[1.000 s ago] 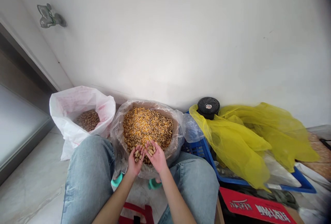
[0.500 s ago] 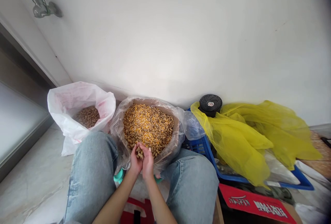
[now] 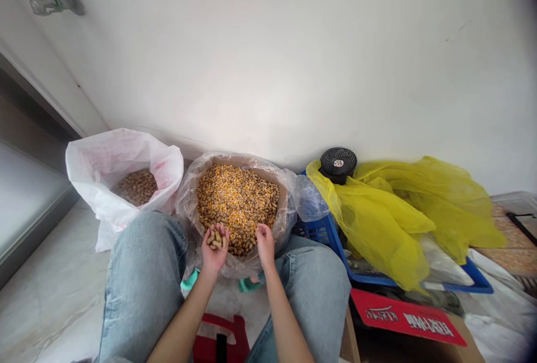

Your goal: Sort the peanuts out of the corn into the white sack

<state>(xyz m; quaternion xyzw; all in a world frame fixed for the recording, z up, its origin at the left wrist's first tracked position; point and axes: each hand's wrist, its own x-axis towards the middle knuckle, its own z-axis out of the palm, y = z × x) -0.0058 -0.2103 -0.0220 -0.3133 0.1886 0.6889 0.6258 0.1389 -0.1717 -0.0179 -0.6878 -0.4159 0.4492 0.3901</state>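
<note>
Tan in-shell peanuts [image 3: 217, 238] lie in the cupped left hand [image 3: 215, 252], palm up, over a clear plastic sack [image 3: 187, 223] of mixed corn kernels [image 3: 235, 195] and peanuts, lower centre. Right hand [image 3: 264, 244]: fingers bunched narrow above the sack's near edge; cannot tell if it holds anything. White sack [image 3: 92, 184] of peanuts just left. Blue crate [image 3: 323, 234] under yellow plastic sheeting [image 3: 386, 217] just right.

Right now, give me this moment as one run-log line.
left hand: cupped, holding peanuts | right hand: fingers bunched above corn and peanut mix | beside: white sack
</note>
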